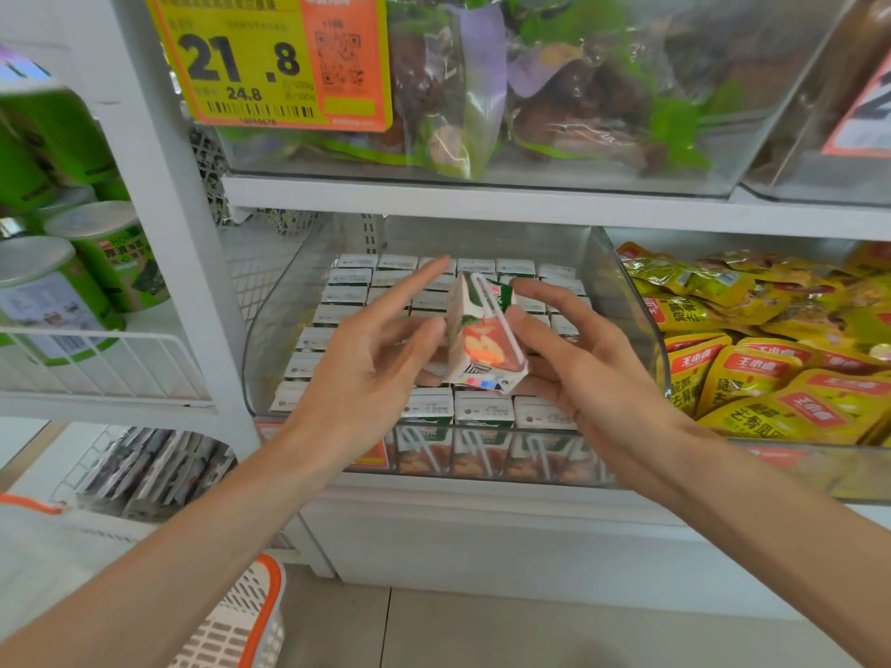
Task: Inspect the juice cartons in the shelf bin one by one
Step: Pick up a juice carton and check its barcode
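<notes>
A small juice carton [484, 337] with an apple picture and a white straw on its side is held tilted above the clear shelf bin [270, 339]. Both hands grip it: my left hand [381, 359] touches its left side with the thumb, forefinger pointing up, and my right hand [573, 354] holds its right side and bottom. Below them, several rows of identical cartons [347, 296] stand packed upright in the bin, white tops showing.
Yellow snack pouches [762, 359] fill the bin to the right. Green canisters [72, 282] stand on a wire shelf at left. A clear bin of bagged goods [530, 89] with a yellow price tag [270, 60] sits above. An orange-and-white basket [241, 624] is at bottom left.
</notes>
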`<state>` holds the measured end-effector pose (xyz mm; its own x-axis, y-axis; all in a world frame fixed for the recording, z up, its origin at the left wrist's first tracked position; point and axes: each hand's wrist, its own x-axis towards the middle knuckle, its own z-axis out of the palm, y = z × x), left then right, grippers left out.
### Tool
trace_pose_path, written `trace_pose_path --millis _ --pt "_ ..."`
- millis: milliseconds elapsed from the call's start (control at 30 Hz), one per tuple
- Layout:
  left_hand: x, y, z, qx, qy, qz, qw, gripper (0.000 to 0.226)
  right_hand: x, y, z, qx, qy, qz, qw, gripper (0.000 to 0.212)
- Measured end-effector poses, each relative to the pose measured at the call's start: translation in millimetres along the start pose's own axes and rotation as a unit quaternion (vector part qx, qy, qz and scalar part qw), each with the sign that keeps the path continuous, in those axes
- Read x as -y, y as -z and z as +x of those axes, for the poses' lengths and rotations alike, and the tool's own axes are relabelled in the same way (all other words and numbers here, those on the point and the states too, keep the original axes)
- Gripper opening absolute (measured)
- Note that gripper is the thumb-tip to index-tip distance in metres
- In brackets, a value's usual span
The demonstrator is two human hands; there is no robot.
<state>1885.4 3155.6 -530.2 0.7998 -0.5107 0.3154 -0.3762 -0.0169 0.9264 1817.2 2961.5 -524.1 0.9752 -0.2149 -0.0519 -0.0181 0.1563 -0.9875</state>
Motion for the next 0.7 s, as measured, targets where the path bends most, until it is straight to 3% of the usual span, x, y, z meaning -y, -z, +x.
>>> trace_pose_path --millis 200,367,700 --pt "5.7 -3.4 -2.8 0.081 0.003 0.051 0.995 0.046 3.3 -0.4 -0.5 0.004 -0.077 0.013 0.997 0.023" --pt "10.7 -4.2 0.4 0.053 0.036 0.034 0.997 0.041 3.8 -2.0 2.6 -0.006 -0.106 -0.007 0.994 0.035" --pt "13.2 -4.3 6.4 0.023 0.1 -0.032 0.994 0.037 4.1 -1.2 3.1 0.022 -0.107 -0.004 0.994 0.034"
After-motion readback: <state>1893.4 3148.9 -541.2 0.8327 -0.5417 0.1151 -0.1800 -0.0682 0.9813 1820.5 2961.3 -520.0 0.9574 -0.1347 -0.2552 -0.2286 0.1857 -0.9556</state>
